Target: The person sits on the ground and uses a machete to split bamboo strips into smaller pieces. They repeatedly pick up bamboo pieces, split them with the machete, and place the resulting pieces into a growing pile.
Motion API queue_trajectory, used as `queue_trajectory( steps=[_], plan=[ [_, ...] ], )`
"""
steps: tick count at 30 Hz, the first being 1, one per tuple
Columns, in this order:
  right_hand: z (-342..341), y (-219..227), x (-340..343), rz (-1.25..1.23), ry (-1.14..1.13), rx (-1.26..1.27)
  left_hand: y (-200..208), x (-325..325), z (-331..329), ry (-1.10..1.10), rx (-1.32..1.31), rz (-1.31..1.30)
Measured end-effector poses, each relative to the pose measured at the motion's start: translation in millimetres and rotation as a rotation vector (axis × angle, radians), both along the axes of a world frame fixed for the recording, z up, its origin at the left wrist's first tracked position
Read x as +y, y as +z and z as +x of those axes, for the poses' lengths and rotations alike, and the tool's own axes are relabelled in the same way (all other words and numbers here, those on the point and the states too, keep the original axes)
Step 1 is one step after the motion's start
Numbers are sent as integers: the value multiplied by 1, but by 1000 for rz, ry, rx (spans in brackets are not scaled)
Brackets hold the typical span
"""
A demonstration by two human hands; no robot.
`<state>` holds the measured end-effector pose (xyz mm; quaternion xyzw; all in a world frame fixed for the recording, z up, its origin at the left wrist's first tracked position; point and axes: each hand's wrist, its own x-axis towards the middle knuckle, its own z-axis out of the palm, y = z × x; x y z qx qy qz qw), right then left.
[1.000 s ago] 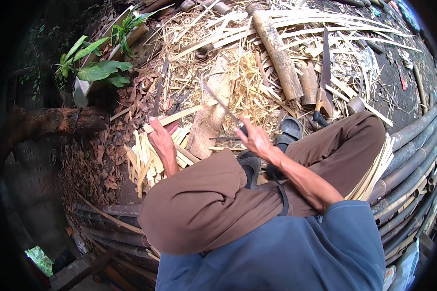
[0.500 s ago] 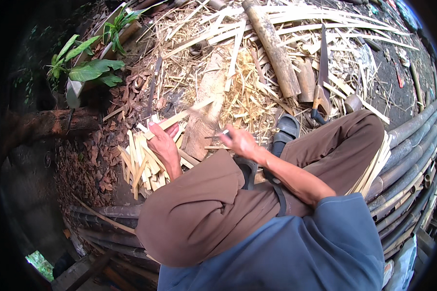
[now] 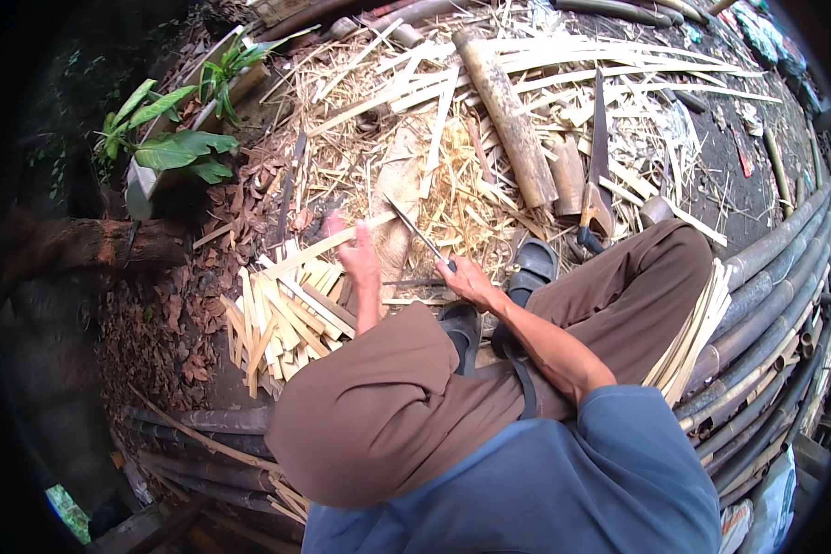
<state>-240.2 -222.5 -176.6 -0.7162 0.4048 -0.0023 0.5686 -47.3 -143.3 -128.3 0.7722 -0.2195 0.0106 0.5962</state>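
My left hand (image 3: 360,257), partly smeared by motion, is closed around a pale bamboo strip (image 3: 309,255). The strip's far end reaches over a worn wooden block (image 3: 399,171). In my right hand (image 3: 471,283) is the handle of a knife (image 3: 422,234); its narrow blade points up and left, close to the strip's end. Beside my left forearm lies a heap of short cut strips (image 3: 272,319). A second dark, thin piece (image 3: 411,283) lies between the block and my right hand; I cannot tell what it is.
Shavings (image 3: 466,162) cover the ground ahead. Beyond them lie a bamboo pole (image 3: 508,120), a handsaw (image 3: 598,138) and long pale strips (image 3: 563,60). Bamboo poles (image 3: 739,314) line the right side. A leafy plant (image 3: 171,148) stands at the far left, and my sandal (image 3: 534,263) is near.
My left hand has moved right along the strip, toward the block. The knife, blurred before, now shows clearly, its blade angled up and left over the block.
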Motion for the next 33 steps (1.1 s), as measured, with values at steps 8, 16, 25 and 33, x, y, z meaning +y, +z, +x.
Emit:
queue_trajectory(
  steps=[8,16,25,33],
  plan=[
    [-30,33,-18,-339,-7,-8,41,28,19,-682,998,310],
    [-11,34,0,-253,208,21,59,112,7,-405,1591,-382],
    [1,63,13,-159,209,-7,94,121,-36,86,734,-185],
    [7,65,18,-355,205,-214,128,61,-29,94,390,130]
  ],
)
